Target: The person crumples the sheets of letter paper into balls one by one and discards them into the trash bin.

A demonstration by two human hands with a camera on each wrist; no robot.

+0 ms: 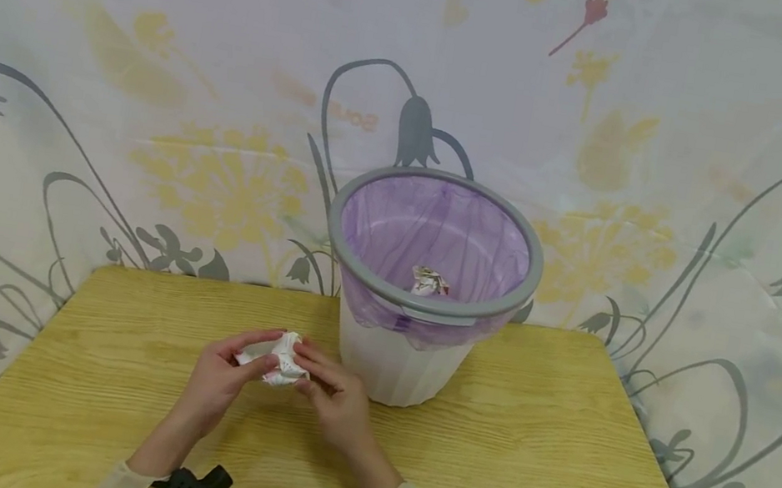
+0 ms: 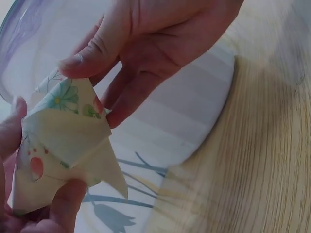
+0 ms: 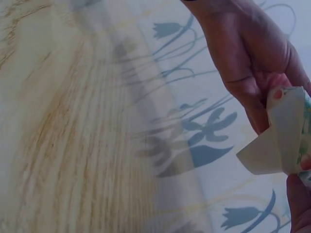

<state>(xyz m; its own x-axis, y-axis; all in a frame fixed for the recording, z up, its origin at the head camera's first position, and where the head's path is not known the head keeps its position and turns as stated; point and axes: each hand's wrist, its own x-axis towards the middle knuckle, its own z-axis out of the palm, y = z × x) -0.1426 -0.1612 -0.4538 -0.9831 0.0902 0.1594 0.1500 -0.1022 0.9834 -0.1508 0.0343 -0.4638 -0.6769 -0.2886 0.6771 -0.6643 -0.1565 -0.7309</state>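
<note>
Both hands hold a folded, creased piece of white paper [image 1: 286, 359] with a flower print. My left hand [image 1: 212, 384] pinches its left side between thumb and fingers, and my right hand [image 1: 342, 407] grips the right side. Up close in the left wrist view, the paper [image 2: 68, 138] shows a teal flower, red dots and a pointed flap sticking out. The right wrist view catches only part of the paper [image 3: 284, 131] at its right edge. Just beyond the right hand stands a white bin [image 1: 399, 367] with a grey rim and a purple liner.
Inside the bin's purple liner [image 1: 393, 227] lies a crumpled piece of printed paper [image 1: 428, 282]. The bin stands on a wood-grain table [image 1: 539, 469], near its back edge. Behind and around the table hangs a white cloth [image 1: 239, 44] printed with flowers.
</note>
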